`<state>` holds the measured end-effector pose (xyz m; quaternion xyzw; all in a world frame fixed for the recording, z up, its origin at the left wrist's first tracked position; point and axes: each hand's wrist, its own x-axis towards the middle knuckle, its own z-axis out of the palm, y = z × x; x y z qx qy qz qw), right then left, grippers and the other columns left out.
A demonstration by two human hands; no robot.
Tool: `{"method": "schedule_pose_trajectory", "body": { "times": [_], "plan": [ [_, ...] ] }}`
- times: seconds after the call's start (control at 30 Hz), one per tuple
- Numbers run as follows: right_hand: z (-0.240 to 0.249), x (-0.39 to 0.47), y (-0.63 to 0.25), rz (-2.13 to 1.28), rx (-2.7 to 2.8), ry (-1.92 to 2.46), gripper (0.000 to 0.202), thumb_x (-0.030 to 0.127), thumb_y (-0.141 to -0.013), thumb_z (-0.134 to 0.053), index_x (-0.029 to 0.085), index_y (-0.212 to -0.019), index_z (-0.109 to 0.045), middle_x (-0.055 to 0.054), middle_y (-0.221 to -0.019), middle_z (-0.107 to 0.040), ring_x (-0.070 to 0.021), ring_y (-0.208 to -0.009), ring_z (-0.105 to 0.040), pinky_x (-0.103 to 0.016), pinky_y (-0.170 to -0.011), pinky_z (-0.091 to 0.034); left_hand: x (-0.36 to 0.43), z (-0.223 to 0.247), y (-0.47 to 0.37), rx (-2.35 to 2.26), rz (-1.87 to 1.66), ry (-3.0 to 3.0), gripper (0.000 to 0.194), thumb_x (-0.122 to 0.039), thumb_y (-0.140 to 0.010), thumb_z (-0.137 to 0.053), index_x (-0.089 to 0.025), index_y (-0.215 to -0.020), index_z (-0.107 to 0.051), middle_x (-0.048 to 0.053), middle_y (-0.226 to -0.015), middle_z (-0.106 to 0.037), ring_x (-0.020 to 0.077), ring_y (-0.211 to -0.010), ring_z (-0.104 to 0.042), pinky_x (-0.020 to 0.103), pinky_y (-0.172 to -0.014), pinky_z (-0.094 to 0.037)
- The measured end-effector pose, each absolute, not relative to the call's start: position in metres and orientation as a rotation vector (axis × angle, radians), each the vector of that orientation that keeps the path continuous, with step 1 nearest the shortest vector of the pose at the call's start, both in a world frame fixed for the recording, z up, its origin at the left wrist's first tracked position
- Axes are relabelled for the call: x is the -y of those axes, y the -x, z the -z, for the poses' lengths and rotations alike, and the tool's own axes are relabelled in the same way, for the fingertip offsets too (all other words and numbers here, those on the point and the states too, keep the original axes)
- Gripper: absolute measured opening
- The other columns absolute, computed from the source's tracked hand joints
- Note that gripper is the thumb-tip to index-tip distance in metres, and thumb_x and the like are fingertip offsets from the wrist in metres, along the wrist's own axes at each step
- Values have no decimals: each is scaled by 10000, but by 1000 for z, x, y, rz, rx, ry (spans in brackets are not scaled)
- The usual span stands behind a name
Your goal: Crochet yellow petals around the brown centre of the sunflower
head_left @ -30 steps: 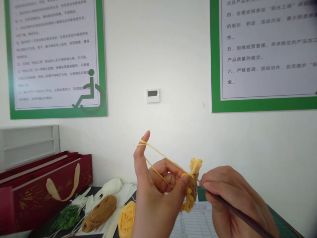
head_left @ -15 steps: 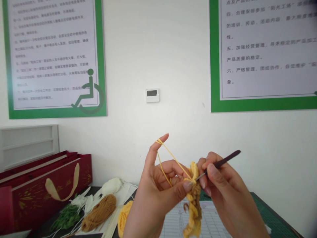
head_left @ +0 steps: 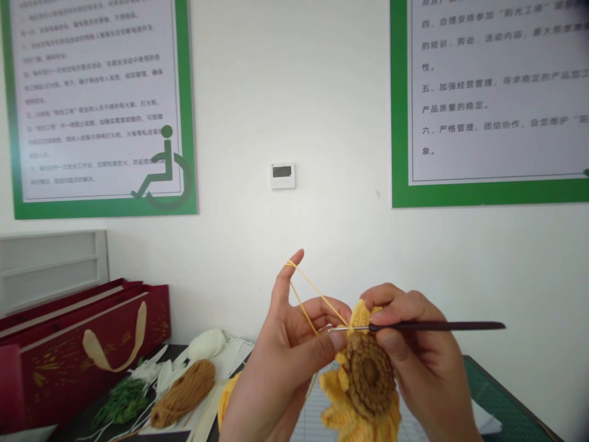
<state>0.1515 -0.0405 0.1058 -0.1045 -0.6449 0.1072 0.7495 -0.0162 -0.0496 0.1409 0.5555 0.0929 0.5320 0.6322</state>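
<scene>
A crocheted sunflower (head_left: 370, 373) with a brown centre and yellow petals hangs between my hands, its face turned to me. My left hand (head_left: 294, 356) pinches its upper left edge between thumb and fingers. Yellow yarn (head_left: 317, 288) loops round my raised left index finger and runs down to the flower. My right hand (head_left: 414, 350) grips a dark-handled crochet hook (head_left: 453, 326), held nearly level. Its metal tip points left, across the base of a petal and over my left thumb. Some right fingers also touch the flower's top.
On the dark table at left lie a brown yarn skein (head_left: 184, 393), green yarn (head_left: 120, 402), white yarn (head_left: 207, 345) and a partly hidden yellow ball (head_left: 225, 399). Behind them stands a red gift bag (head_left: 92, 356). Printed paper (head_left: 317, 405) and a green cutting mat (head_left: 497, 399) lie below my hands.
The flower has turned from edge-on to face me. The crochet hook has swung from slanting upward to nearly level, its tip now further left. My left hand has shifted slightly left.
</scene>
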Motion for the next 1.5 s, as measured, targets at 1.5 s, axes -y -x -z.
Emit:
{"method": "schedule_pose_trajectory", "body": {
  "times": [1.5],
  "plan": [
    [-102, 52, -148, -586, 1308, 153, 145, 352, -1037, -553, 250, -943, -594, 37, -649, -472, -138, -604, -500, -258, -554, -467, 58, -140, 16, -303, -1099, -1369, 1363, -77, -728, -893, -434, -1623, 72, 4, -897, -752, 145, -711, -620, 277, -680, -447]
  ]
}}
